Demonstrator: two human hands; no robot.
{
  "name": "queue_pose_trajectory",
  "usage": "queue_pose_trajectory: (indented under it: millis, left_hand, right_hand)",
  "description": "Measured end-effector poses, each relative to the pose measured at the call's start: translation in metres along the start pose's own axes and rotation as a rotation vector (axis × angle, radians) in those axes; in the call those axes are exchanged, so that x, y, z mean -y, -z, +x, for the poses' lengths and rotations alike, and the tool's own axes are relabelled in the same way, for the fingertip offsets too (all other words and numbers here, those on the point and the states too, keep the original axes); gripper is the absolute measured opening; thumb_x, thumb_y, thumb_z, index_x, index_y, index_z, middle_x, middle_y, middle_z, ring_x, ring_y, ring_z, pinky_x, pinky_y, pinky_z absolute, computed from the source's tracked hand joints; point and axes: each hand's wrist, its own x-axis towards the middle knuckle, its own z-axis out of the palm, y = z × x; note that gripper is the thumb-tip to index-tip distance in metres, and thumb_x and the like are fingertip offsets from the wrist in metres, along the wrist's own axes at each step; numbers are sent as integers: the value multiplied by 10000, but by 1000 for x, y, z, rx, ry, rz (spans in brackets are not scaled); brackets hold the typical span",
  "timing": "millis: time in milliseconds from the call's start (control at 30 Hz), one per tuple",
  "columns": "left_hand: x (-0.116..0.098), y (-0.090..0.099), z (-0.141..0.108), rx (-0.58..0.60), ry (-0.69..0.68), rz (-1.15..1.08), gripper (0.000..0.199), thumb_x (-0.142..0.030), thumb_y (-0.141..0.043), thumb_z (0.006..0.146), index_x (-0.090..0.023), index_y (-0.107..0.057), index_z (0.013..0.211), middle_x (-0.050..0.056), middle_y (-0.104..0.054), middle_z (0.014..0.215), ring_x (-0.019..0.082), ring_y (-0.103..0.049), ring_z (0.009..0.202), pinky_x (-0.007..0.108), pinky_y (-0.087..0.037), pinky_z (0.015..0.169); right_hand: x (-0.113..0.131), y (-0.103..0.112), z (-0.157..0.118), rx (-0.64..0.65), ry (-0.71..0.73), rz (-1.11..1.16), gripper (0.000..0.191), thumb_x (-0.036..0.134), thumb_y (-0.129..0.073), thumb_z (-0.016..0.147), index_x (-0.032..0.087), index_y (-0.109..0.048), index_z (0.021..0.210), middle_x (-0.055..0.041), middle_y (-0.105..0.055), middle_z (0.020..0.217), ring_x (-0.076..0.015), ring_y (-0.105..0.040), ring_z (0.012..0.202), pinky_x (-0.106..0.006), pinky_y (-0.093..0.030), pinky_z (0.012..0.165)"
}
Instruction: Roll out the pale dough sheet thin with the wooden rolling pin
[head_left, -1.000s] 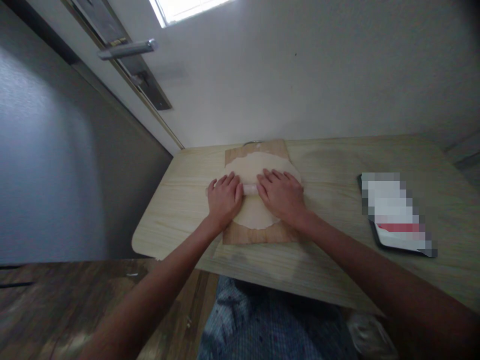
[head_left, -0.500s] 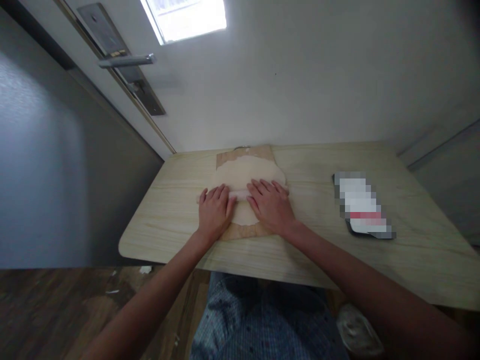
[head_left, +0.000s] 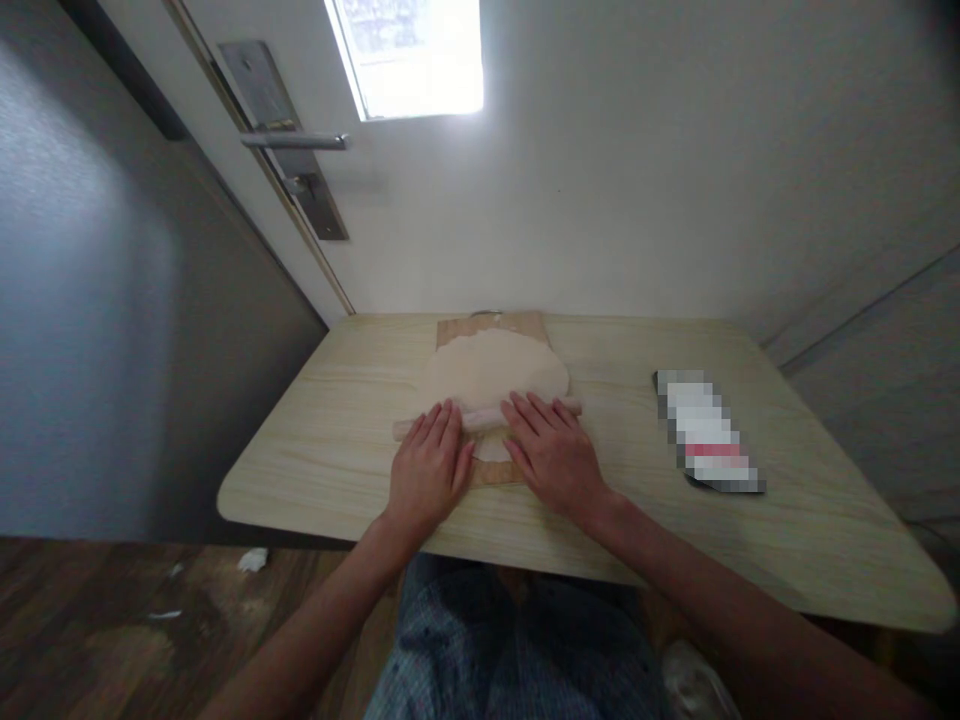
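Note:
A pale wooden rolling pin (head_left: 484,418) lies crosswise on a wide, flat sheet of dough (head_left: 499,365). My left hand (head_left: 424,468) rests on the pin's left part, its fingers stretched out flat over the wood. Over the right part lies my right hand (head_left: 556,455), fingers straight and slightly spread, thumb toward the middle. Both palms are on the near side of the pin. Under the dough is a brown wooden board (head_left: 497,473), showing only at its far and near edges. The dough overhangs the board's sides.
A light wood table (head_left: 330,440) carries the board. To the right lies a phone-like item (head_left: 709,435), its face blurred out. Behind stands a white door (head_left: 622,200) with a metal handle (head_left: 300,141). White scraps (head_left: 253,559) are on the floor at left.
Both hands and the rolling pin have moved toward me, over the near part of the dough. More of the dough shows beyond the pin. The camera view has shifted slightly.

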Motion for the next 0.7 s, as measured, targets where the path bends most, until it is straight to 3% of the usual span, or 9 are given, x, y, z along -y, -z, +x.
queue_pose_trajectory:
  millis: [200,433,700]
  left_hand:
    - [0,-5,3,-9,-9,36,502,-343,-304,857,-20,-375,1234,181,-372,1322,256,-330,1230,405,-287,1004]
    - [11,-15,41,20,56,29,551,-414,-227,875,-32,-346,1254,177,-338,1343,240,-330,1230,406,-233,1019]
    - [18,-26,69,-6,80,28,511,-431,-247,870,-147,-341,1285,118,-355,1348,255,-300,1242,418,-241,993]
  right_hand:
    - [-5,-5,4,14,13,7,433,317,-312,865,148,-426,1248,-66,-391,1330,-224,-347,1205,-437,-240,991]
    - [-18,-17,38,28,-43,32,443,357,-246,884,169,-429,1241,-39,-408,1320,-190,-352,1207,-430,-191,1009]
    - [-26,-25,68,59,-61,-44,461,382,-231,884,172,-436,1240,-53,-460,1278,-209,-378,1191,-415,-259,965]
